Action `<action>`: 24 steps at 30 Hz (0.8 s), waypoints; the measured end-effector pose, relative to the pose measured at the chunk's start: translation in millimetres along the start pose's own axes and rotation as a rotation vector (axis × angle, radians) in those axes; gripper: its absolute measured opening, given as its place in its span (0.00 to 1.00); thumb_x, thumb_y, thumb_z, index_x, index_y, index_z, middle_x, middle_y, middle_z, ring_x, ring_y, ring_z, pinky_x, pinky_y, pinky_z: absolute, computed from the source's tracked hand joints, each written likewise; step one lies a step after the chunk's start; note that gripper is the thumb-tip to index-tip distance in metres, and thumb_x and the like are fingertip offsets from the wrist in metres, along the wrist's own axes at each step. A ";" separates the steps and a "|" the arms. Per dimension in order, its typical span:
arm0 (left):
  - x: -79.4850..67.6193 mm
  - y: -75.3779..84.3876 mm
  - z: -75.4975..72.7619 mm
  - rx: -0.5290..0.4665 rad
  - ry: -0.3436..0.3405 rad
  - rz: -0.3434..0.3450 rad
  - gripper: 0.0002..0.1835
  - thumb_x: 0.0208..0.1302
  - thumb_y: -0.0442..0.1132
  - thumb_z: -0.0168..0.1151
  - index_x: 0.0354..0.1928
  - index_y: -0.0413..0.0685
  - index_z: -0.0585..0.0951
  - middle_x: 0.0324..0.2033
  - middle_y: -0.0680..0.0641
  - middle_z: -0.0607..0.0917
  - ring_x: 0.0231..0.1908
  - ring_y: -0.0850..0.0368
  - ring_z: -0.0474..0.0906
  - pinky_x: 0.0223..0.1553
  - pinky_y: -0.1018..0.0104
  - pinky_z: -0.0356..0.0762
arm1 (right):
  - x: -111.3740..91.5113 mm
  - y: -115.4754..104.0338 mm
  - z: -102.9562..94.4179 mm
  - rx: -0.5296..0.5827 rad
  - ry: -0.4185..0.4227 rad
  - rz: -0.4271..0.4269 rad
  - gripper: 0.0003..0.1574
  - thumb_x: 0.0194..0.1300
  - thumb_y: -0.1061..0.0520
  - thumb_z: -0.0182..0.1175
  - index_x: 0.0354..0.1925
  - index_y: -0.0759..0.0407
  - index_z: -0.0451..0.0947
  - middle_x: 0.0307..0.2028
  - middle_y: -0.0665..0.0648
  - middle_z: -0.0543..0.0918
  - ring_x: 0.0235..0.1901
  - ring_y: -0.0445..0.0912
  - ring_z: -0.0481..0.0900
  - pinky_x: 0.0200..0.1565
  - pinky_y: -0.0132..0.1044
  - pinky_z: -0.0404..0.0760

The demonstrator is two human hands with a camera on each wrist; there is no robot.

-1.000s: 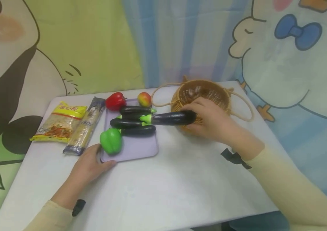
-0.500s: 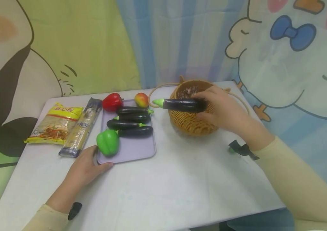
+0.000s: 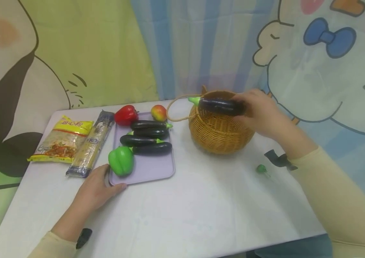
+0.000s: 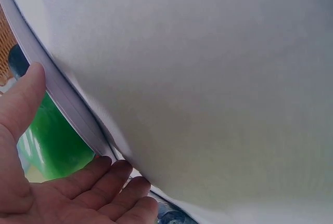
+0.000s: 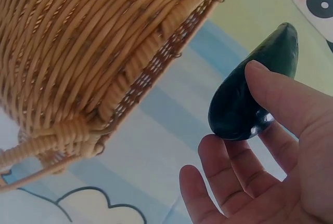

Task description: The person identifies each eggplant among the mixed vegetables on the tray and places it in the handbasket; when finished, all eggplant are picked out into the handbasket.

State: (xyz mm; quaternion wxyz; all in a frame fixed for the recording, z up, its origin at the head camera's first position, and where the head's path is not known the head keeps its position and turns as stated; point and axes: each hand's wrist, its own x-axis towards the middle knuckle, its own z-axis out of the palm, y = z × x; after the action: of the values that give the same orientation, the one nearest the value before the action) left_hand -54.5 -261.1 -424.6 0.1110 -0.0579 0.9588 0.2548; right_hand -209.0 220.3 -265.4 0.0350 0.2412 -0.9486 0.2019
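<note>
My right hand (image 3: 259, 111) holds a dark purple eggplant (image 3: 219, 106) by its blunt end, over the opening of the wicker basket (image 3: 221, 138). The green stem end points left. In the right wrist view, thumb and fingers pinch the eggplant (image 5: 250, 89) beside the basket's rim (image 5: 148, 57). My left hand (image 3: 96, 190) rests at the near left corner of the lilac tray (image 3: 156, 168), fingers fairly straight and thumb along its edge. On the tray lie several eggplants (image 3: 150, 148), a green bell pepper (image 3: 121, 161), a red bell pepper (image 3: 126, 115) and a red-yellow fruit (image 3: 158, 113).
Left of the tray lie a yellow food packet (image 3: 63, 139) and a long pack of noodles (image 3: 92, 145). A small green round object (image 3: 261, 168) is on the white table (image 3: 195, 215) near my right sleeve. One basket handle (image 3: 177, 118) sticks out left.
My right hand has carried the eggplant from beside the tray up and right, over the basket. My left hand stays at the tray's corner.
</note>
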 end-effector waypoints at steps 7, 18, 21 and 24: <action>-1.0 1.6 0.0 0.014 0.006 0.002 0.60 0.58 0.66 0.74 0.77 0.29 0.60 0.73 0.23 0.65 0.72 0.22 0.61 0.72 0.25 0.61 | -0.9 8.3 -0.1 -0.003 -0.018 0.060 0.39 0.64 0.63 0.72 0.71 0.58 0.73 0.62 0.65 0.77 0.60 0.60 0.74 0.61 0.63 0.79; -2.3 3.3 -0.5 0.021 0.005 -0.010 0.60 0.58 0.64 0.74 0.77 0.29 0.59 0.74 0.23 0.64 0.73 0.22 0.60 0.73 0.25 0.60 | -0.5 14.9 -4.3 -0.029 -0.063 0.134 0.44 0.67 0.58 0.71 0.77 0.50 0.67 0.60 0.62 0.74 0.55 0.58 0.73 0.50 0.53 0.79; -2.1 3.0 -0.9 0.022 0.002 -0.014 0.60 0.58 0.64 0.74 0.77 0.29 0.59 0.74 0.23 0.64 0.73 0.22 0.60 0.73 0.25 0.60 | 0.0 17.6 -4.2 -0.037 -0.069 0.144 0.44 0.68 0.58 0.71 0.77 0.49 0.67 0.61 0.62 0.74 0.56 0.58 0.73 0.51 0.54 0.80; -1.3 2.7 -1.2 0.024 0.000 -0.018 0.60 0.58 0.64 0.75 0.77 0.28 0.59 0.74 0.23 0.64 0.73 0.22 0.60 0.72 0.25 0.61 | 0.8 20.1 -4.4 -0.045 -0.077 0.144 0.45 0.67 0.59 0.71 0.78 0.49 0.66 0.62 0.63 0.74 0.57 0.59 0.73 0.55 0.59 0.81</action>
State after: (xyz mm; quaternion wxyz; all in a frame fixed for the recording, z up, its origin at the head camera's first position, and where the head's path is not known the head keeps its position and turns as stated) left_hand -54.0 -259.3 -421.9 0.1140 -0.0650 0.9613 0.2421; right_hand -219.3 237.7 -268.6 -0.0107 0.1789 -0.9685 0.1731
